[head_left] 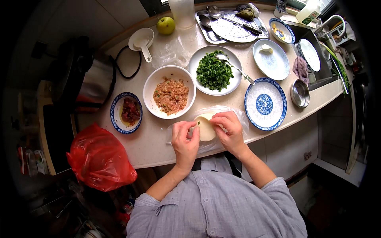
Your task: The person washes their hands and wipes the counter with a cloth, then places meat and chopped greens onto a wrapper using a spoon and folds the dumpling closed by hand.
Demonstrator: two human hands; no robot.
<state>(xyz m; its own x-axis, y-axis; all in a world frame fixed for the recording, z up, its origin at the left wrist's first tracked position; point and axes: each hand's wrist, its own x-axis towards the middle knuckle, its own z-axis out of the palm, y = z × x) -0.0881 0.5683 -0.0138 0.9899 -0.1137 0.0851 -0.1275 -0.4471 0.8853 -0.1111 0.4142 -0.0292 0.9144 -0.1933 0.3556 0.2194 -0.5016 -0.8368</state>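
Observation:
Near the counter's front edge, my left hand (186,143) and my right hand (230,132) pinch a round, pale dough wrapper (207,131) between thumbs and fingertips. The wrapper's far edge is partly lifted and bent, and whether it is one layer or more I cannot tell. Under it lies a clear plastic bag (216,148). A small dark green bit (198,123) shows by my left fingertips. Just beyond my left hand stands a white bowl (147,89) of minced meat (171,95). A blue-rimmed plate (264,123) lies to the right of my right hand.
Behind are a white plate (193,59) of chopped greens (214,70) with a spoon (238,70), and a pale plate (274,69). Left are a small meat bowl (115,123) and red bag (101,158). A metal bowl (299,94) sits near the sink (321,79).

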